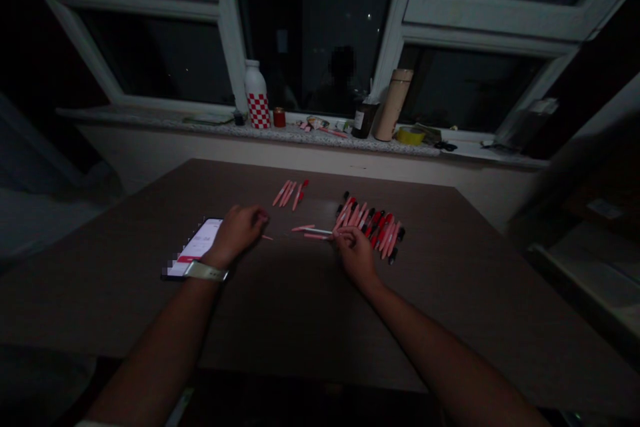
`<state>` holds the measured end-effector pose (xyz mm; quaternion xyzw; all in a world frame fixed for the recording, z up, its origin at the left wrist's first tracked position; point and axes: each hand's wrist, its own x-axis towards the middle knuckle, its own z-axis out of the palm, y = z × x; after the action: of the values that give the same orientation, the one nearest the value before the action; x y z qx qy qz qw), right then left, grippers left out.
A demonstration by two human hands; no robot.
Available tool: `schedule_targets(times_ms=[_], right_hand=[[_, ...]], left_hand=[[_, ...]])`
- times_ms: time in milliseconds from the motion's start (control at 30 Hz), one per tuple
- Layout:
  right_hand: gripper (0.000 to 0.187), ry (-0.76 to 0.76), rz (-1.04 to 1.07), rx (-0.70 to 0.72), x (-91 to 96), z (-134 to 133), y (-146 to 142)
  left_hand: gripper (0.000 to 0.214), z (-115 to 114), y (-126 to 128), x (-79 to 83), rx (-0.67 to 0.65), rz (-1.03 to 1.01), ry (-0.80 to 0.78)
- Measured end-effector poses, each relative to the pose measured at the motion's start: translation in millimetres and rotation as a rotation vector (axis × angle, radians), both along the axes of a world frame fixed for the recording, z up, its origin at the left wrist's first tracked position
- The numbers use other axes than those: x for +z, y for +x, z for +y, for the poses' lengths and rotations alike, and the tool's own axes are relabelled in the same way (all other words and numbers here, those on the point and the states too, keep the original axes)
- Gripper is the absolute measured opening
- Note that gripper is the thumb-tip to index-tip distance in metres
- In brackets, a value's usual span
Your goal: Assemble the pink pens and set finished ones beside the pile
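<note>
- Head view: the right hand (355, 255) pinches a slim pale pen (317, 231) in its fingertips, beside a tight pile of red, pink and black pens (373, 227) on the brown table (440, 287).
- The left hand (237, 235) is curled, a pink pen tip (267, 237) just beside it; whether it grips anything cannot be told.
- A lit smartphone (195, 248) lies touching that hand, whose wrist wears a pale wristband (205, 271).
- Farther along the table, a small group of pink and red pens (290, 193) lies apart.
- Beyond, a white bottle with red checks (257, 95) stands on the windowsill (380, 145).
</note>
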<state>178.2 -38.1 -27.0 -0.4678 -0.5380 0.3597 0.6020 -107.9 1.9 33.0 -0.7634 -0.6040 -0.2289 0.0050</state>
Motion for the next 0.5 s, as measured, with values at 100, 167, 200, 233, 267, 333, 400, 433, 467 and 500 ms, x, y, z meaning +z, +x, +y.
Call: schedule_targets(times_ms=[100, 167, 200, 233, 267, 333, 400, 433, 467, 500], right_hand=[[0.024, -0.002, 0.006, -0.002, 0.5, -0.6, -0.2], [0.024, -0.003, -0.012, -0.017, 0.7, -0.8, -0.3], [0.025, -0.002, -0.025, -0.025, 0.6, -0.7, -0.3], [0.025, 0.002, -0.036, -0.031, 0.4, -0.6, -0.1], [0.025, 0.005, -0.048, -0.034, 0.1, -0.4, 0.1], [0.026, 0.014, -0.084, -0.036, -0.4, -0.3, 0.7], [0.026, 0.017, -0.119, -0.038, -0.3, -0.6, 1.2], [0.026, 0.018, -0.128, -0.038, 0.1, -0.9, 1.3], [0.026, 0.019, -0.13, -0.036, 0.9, -1.4, 1.4], [0.026, 0.022, -0.125, -0.034, 1.8, -2.0, 1.4]], left_hand=[[0.023, 2.0, 9.0, -10.7, -0.173, -0.042, -0.048], [0.021, 3.1, 15.9, -17.9, -0.246, -0.043, -0.061], [0.02, 3.6, 18.5, -21.0, -0.267, -0.04, -0.066], [0.019, 3.8, 20.4, -23.5, -0.281, -0.038, -0.073], [0.018, 3.9, 21.8, -25.5, -0.289, -0.035, -0.082], [0.017, 3.4, 23.8, -27.3, -0.294, -0.029, -0.096], [0.018, 1.8, 26.5, -26.4, -0.291, -0.037, -0.095], [0.019, 0.6, 28.7, -25.1, -0.291, -0.056, -0.091], [0.02, -0.7, 31.5, -23.4, -0.289, -0.091, -0.088], [0.021, -2.2, 34.9, -21.4, -0.287, -0.141, -0.089]])
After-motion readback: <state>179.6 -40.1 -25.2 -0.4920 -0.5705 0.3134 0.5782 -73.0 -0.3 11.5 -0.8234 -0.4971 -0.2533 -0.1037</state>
